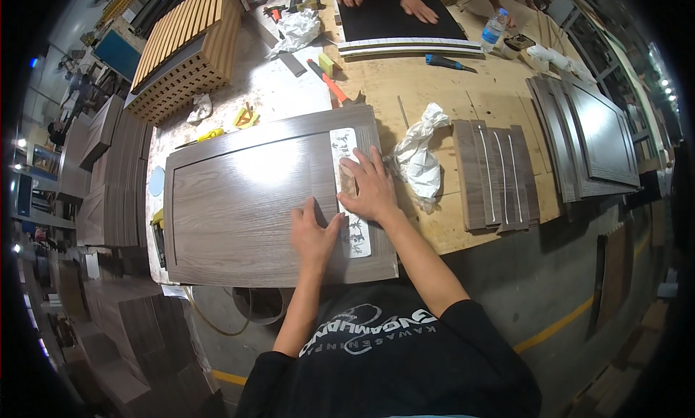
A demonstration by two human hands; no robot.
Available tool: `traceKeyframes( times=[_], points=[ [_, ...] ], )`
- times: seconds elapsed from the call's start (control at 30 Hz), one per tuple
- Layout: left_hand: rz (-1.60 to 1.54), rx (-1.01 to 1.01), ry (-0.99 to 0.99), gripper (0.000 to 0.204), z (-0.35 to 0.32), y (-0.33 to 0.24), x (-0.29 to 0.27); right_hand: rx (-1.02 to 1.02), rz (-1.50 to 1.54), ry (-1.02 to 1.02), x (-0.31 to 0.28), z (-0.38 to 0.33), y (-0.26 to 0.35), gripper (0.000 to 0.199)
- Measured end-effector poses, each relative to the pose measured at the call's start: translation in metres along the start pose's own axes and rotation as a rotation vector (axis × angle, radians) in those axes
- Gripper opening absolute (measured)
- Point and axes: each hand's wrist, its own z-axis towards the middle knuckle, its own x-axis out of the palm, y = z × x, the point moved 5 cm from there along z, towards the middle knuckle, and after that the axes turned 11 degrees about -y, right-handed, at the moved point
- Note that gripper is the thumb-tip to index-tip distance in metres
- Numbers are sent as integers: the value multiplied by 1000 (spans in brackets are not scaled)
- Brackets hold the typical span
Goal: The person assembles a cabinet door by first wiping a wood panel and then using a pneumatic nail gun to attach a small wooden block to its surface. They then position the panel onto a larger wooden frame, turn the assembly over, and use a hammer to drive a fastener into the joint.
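A grey-brown wood-grain cabinet door [246, 215] with a raised frame lies flat on the bench in front of me. Along its right side rests a long white strip [353, 253] with dark handwriting. My right hand [373, 190] is spread over the strip, fingers and thumb apart; a small brownish patch shows between them, and I cannot tell what it is. Just left of the strip, my left hand [313, 233] rests on the door with thumb and forefinger apart, its other fingers partly bent.
Right of the door lie crumpled white paper [420, 157], narrow wood boards [496, 175] with white beads, and stacked dark doors [594, 136]. Beyond are an orange-handled hammer [329, 83], a blue cutter [450, 63], a bottle [494, 31] and another person's hands [418, 7] on a black panel.
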Motion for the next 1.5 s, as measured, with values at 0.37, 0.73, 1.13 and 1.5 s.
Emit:
traceKeyframes(
  times=[0.37, 0.73, 1.13, 1.5],
  points=[
    [-61, 136, -76, 72, 2, 3, 11, 2, -16, -7, 3, -1, -1, 65],
    [-115, 71, -5, 71, 8, -1, 12, -16, -2, -75, 0, -1, 3, 63],
    [-214, 202, -98, 42, 78, 3, 25, -126, -56, -132, 9, 1, 1, 68],
    [70, 460, -101, 46, 102, -7, 85, -117, -50, -108, 6, 2, 10, 67]
  ],
)
